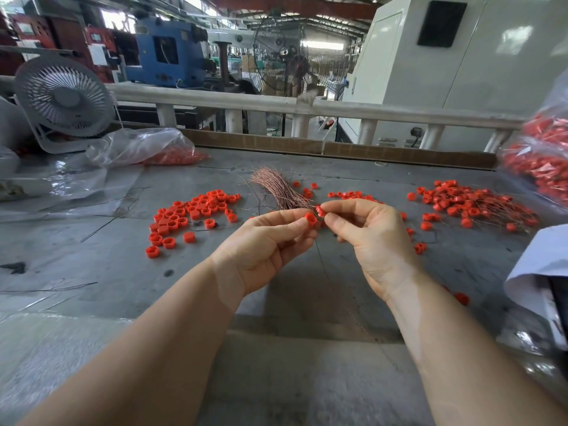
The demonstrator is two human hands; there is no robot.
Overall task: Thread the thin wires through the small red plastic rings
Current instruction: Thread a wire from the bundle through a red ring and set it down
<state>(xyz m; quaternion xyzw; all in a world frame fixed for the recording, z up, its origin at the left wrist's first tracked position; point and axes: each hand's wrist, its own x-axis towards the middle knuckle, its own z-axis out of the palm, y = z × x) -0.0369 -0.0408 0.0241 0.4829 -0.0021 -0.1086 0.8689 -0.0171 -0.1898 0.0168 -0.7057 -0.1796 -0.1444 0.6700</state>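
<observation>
Your left hand pinches one red ring at its fingertips, bore turned toward your right hand, whose grip is closed on a second red ring just beside it, likely so a thin wire hanging below can pass through both. The copper wire bundle lies just beyond at mid-table, loose rings toward the left edge and wired ones toward the right, keeping stock and finished work apart.

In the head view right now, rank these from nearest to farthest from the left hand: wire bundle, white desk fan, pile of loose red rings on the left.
From the left hand:
1. Wire bundle, just beyond the fingertips.
2. Pile of loose red rings, on the table to its left.
3. White desk fan, far back left.
</observation>
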